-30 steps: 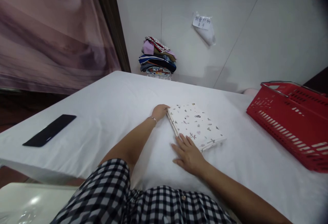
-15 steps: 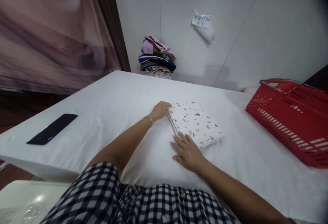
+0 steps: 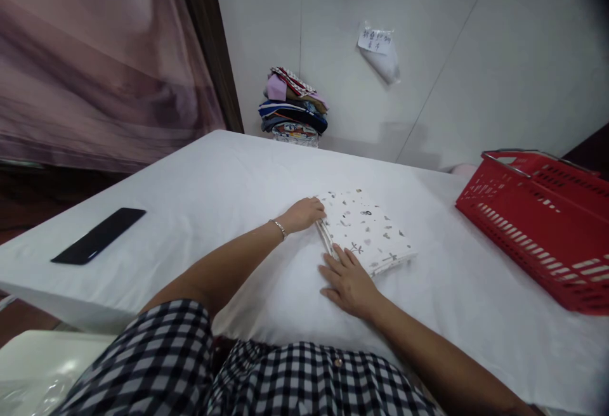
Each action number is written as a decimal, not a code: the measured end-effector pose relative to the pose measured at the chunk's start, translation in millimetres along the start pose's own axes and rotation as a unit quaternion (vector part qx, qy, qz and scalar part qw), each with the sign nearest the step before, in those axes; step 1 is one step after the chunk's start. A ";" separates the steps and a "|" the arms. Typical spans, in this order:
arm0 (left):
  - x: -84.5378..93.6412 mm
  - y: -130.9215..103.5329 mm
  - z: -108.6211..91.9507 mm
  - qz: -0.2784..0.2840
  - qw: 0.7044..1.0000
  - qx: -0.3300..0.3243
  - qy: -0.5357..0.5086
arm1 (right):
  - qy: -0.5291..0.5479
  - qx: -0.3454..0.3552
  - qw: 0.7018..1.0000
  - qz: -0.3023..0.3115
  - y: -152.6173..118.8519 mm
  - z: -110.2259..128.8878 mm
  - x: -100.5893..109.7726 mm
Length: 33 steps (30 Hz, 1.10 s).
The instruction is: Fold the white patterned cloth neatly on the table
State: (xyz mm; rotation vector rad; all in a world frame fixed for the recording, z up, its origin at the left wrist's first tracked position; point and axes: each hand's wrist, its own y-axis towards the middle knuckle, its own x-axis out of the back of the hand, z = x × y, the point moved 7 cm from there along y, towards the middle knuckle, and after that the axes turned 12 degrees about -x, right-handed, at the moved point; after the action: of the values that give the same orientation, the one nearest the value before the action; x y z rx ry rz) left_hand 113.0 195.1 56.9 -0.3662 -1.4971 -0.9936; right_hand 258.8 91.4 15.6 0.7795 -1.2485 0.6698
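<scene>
A folded white cloth (image 3: 368, 229) with small scattered prints lies in a neat, layered rectangle on the white-covered table. My left hand (image 3: 304, 214) is at its far left corner, with curled fingers closed on the edge; the thumb is hidden. At the near left corner rests my right hand (image 3: 351, 284), open, its fingers spread and the fingertips on the cloth's edge, the palm on the table covering.
To the right stands a red plastic basket (image 3: 547, 226) with metal handles. A black phone-like slab (image 3: 99, 236) lies on the left of the table (image 3: 214, 181). Beyond the far edge is a stack of folded fabrics (image 3: 294, 108) against the wall.
My left hand has shifted slightly right and nearer, its fingers now further over the cloth's edge. My right hand and the cloth stay almost in place.
</scene>
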 end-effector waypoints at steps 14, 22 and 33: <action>-1.8 -12.2 -3.6 -0.001 0.999 -0.017 0.033 | 0.054 0.023 0.998 0.000 -3.9 0.1 9.9; -2.1 -11.5 -9.4 0.007 1.000 -0.021 0.021 | 0.110 -0.016 0.993 -0.051 -1.3 -12.1 19.3; 0.2 3.2 -38.3 0.025 0.997 -0.053 -0.043 | 0.062 -0.250 0.966 -0.010 16.2 -46.9 34.4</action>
State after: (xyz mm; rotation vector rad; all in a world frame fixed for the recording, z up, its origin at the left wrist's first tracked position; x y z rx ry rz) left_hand 140.2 168.1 54.1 -0.5264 -1.5082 -1.0302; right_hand 278.9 139.9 45.4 0.3257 -1.2227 0.3526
